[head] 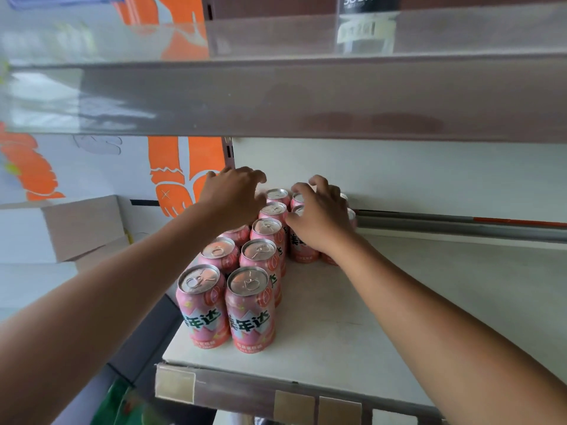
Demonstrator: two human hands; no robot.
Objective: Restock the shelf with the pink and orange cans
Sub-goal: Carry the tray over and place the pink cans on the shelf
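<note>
Shelf (pixel 399 302) holding pink cans (pixel 250 314) in rows; right hand (pixel 322 216) clawing over rear ones; left hand (pixel 230 197) hovering alongside, grip unclear

Shelf board (pixel 399 317): bare across the centre and right of the frame, open from the front edge back to the grey rail (pixel 460 223) at the rear wall. Lower centre-left is blocked by pink cans (pixel 250 305), upright, packed touching in two rows running to the back, with more beside them at the rear. The left hand (pixel 233 194) and right hand (pixel 322 217) occupy the space over the rear cans. The upper shelf (pixel 306 99) spans the frame above, capping headroom over the can tops.
</note>
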